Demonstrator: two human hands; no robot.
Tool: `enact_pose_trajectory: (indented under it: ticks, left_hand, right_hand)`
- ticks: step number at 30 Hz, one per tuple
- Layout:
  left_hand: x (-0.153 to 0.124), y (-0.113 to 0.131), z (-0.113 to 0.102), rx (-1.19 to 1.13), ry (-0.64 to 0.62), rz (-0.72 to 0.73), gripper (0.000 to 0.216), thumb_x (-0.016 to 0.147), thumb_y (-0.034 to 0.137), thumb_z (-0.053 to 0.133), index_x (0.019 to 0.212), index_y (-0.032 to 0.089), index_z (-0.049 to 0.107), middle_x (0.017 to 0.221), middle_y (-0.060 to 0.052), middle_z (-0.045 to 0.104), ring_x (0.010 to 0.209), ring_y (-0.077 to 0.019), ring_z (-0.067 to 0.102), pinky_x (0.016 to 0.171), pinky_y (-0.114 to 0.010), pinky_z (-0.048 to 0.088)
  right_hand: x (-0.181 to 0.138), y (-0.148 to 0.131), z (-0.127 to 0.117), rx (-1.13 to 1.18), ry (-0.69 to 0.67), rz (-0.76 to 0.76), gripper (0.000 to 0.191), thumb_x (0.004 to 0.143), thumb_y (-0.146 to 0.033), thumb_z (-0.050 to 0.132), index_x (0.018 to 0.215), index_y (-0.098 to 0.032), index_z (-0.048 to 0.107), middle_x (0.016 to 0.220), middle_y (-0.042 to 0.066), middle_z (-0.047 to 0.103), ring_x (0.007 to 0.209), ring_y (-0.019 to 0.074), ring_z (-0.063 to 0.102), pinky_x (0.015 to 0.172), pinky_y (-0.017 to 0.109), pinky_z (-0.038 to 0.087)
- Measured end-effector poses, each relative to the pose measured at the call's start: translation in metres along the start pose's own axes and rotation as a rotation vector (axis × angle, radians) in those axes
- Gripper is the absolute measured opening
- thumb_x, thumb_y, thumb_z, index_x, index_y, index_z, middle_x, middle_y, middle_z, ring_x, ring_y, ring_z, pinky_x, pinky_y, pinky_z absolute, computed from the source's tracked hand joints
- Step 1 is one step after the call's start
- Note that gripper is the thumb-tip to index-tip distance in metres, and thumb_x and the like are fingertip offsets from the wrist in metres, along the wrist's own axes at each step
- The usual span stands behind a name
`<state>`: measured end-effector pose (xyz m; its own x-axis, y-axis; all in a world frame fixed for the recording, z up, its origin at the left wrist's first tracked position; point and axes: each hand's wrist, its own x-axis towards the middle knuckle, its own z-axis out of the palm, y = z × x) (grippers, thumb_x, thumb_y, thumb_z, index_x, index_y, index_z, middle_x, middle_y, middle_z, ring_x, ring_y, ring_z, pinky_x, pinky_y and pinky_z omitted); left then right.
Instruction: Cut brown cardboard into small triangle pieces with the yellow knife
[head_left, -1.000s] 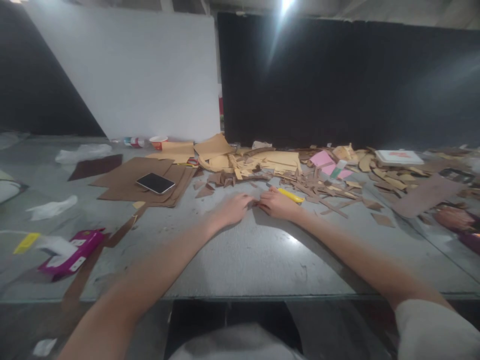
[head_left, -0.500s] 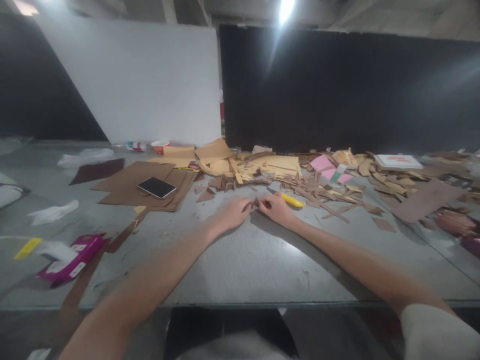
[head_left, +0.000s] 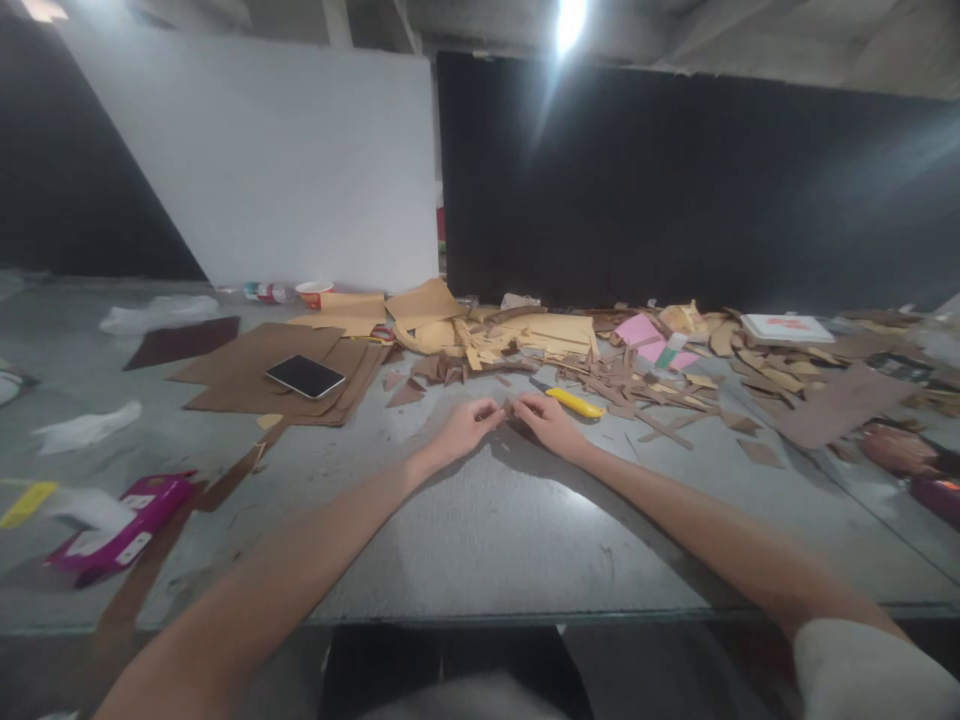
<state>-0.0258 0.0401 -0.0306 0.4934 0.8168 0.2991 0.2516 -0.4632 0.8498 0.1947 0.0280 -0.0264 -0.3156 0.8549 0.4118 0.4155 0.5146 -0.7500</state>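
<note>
My left hand and my right hand meet just above the table, fingers pinched together. Between their fingertips is a small brown scrap, mostly covered by the fingers; it looks like thin card or leather. Just beyond my right hand lies a yellow-handled knife, its dark blade pointing left. Several loose brown triangular offcuts lie beyond my left hand.
A phone rests on stacked brown sheets at left, behind a magenta tissue pack. Tan and brown offcuts heap along the back, with a white box at right. Another person's hand is at the right edge.
The hands stay together at the same spot, but the brown scrap between them shows less now. The view has shifted slightly, moving the table things a little left.
</note>
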Motion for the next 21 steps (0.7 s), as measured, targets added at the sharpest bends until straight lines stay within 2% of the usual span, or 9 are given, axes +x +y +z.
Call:
enact_pose_trajectory:
  ticks: [9, 21]
  left_hand:
    - [0.0015, -0.0032, 0.0012, 0.009, 0.006, -0.010, 0.041, 0.099, 0.056, 0.058, 0.078, 0.021, 0.064, 0.076, -0.001, 0.064, 0.075, -0.0182, 0.057, 0.073, -0.029, 0.043]
    - [0.0016, -0.0017, 0.0010, 0.024, 0.009, -0.038, 0.039, 0.101, 0.052, 0.059, 0.080, 0.020, 0.067, 0.079, -0.003, 0.069, 0.079, -0.0195, 0.063, 0.075, -0.029, 0.047]
  right_hand:
    - [-0.0005, -0.0005, 0.0006, 0.003, -0.044, 0.004, 0.038, 0.105, -0.052, 0.060, 0.084, -0.021, 0.068, 0.081, 0.002, 0.069, 0.079, 0.0194, 0.060, 0.075, 0.031, 0.047]
    - [-0.0016, -0.0027, -0.0015, -0.031, -0.048, -0.042, 0.037, 0.105, -0.049, 0.060, 0.082, -0.021, 0.067, 0.080, 0.003, 0.070, 0.077, 0.0195, 0.060, 0.072, 0.031, 0.046]
